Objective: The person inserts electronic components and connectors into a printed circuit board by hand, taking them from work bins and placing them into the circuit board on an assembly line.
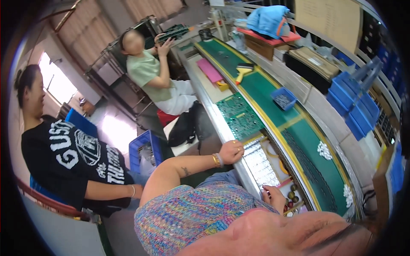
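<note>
My left hand (232,152), with a bracelet on its wrist, rests at the bench's metal front edge. Its fingers are curled together just below the near end of a green circuit board (240,114); anything in them is hidden. My right hand (274,198) is at the near end of a shiny silver sheet (259,165), fingers bent and partly hidden. Whether they grip the sheet's edge or something small does not show. Beside this hand lie several round brown balls (293,195) in a recess. The silver sheet lies between my two hands.
A green conveyor (260,87) runs along the bench, carrying a yellow-handled brush (243,72), a blue bin (284,99), dark strips (305,164) and white parts (324,150). One co-worker (147,70) raises a board; another (72,149) sits left, near a blue crate (145,150).
</note>
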{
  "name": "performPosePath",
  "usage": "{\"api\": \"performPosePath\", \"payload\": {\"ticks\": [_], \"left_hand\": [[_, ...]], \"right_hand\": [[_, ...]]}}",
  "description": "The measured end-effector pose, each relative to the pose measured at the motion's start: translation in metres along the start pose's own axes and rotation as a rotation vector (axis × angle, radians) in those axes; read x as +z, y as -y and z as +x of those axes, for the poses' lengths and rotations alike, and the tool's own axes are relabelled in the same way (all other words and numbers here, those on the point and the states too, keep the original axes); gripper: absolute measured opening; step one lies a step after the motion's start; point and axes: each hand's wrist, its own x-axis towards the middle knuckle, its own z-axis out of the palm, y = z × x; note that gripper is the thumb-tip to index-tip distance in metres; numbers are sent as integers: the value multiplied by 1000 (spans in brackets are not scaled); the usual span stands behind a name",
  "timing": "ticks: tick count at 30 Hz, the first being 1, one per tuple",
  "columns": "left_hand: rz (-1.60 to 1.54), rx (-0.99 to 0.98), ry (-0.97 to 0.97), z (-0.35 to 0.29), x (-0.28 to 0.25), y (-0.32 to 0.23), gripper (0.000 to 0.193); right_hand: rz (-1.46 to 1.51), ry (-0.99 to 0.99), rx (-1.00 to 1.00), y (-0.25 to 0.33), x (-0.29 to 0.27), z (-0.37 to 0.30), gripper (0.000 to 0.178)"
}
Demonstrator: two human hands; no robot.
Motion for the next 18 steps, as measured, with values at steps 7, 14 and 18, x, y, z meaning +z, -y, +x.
{"api": "performPosePath", "payload": {"ticks": [7,14,18], "left_hand": [[-58,19,-2,8,1,3,11],[-104,-15,33,14,-5,2,12],[-109,-45,4,9,-10,-1,15]], "right_hand": [[-53,6,11,14,-4,3,17],[-48,-4,62,27,-9,7,17],[-23,76,100,32,-10,6,17]]}}
